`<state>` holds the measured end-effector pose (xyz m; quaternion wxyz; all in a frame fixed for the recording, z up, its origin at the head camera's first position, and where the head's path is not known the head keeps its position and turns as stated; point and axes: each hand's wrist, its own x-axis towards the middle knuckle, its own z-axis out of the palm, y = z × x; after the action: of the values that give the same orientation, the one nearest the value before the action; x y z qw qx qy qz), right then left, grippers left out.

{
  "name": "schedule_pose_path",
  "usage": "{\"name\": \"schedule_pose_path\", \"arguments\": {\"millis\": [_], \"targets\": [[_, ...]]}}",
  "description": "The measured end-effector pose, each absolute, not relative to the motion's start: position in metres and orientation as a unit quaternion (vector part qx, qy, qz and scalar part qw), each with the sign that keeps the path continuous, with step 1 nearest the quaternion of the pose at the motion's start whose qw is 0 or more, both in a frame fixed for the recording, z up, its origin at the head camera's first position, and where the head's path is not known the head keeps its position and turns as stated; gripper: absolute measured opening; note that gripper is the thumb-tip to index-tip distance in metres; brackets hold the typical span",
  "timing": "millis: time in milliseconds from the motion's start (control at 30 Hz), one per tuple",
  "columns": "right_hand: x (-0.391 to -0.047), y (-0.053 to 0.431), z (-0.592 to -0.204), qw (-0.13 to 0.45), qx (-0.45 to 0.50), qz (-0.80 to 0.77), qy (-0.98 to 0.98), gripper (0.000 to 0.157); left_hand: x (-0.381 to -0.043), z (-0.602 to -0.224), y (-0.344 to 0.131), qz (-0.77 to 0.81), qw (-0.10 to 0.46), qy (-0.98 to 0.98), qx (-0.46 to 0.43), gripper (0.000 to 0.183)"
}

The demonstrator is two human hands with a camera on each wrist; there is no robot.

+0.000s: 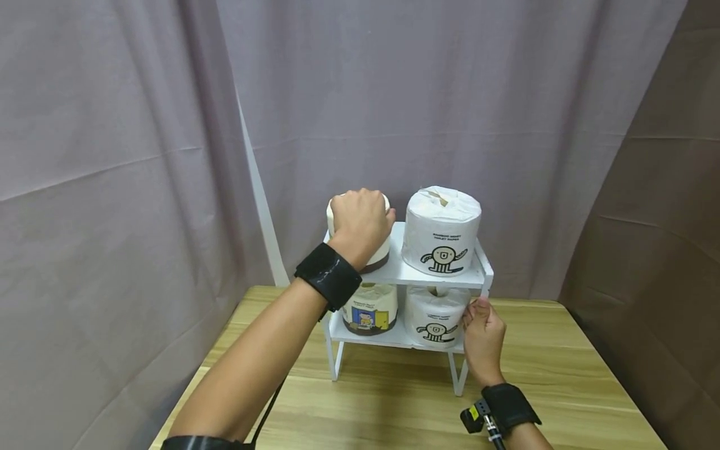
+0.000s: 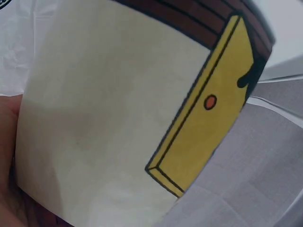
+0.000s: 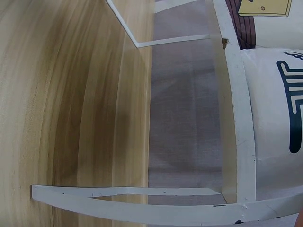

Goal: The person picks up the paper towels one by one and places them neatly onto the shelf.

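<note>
My left hand (image 1: 362, 222) grips a cream toilet paper roll (image 2: 94, 113) from above, at the left of the upper shelf. A yellow door print and a brown band show on its wrapper in the left wrist view. Beside it on the same shelf stands a white toilet paper roll (image 1: 441, 231) with a cartoon figure. My right hand (image 1: 485, 340) holds the right side frame of the white two-tier rack (image 1: 394, 339), thumb and fingers at the upright. Only a sliver of that hand enters the right wrist view.
On the lower shelf sit another cream roll (image 1: 370, 309) and another white roll (image 1: 435, 317). The rack's thin legs (image 3: 118, 191) stand on the wooden table (image 1: 304, 400). Grey curtains (image 1: 439, 112) hang close behind and at the left; a brownish drape (image 1: 652, 250) hangs at the right.
</note>
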<state>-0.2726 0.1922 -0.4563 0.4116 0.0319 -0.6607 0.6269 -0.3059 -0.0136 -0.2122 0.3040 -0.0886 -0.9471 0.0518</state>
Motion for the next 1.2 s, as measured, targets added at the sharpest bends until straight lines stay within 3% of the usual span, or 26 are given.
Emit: {"name": "schedule_pose_path", "arguments": {"millis": [400,700,933,1200], "targets": [[-0.272,0.196,-0.458,0.401,0.015,0.631,-0.664,0.061,-0.31,-0.218,-0.032,0.039,0.329,-0.931,-0.154,0.052],[-0.271,0.192,-0.455,0.404,0.005,0.624,-0.669,0.061,-0.312,-0.214,-0.052,0.035,0.299,-0.937,-0.179,0.056],[-0.273,0.191,-0.455,0.401,0.005,0.625,-0.67,0.06,-0.312,-0.213,-0.076,-0.014,0.31,-0.927,-0.211,0.05],[-0.255,0.18,-0.435,0.399,0.026,0.631,-0.664,0.061,-0.314,-0.22,-0.094,-0.064,0.288,-0.916,-0.272,0.052]]}}
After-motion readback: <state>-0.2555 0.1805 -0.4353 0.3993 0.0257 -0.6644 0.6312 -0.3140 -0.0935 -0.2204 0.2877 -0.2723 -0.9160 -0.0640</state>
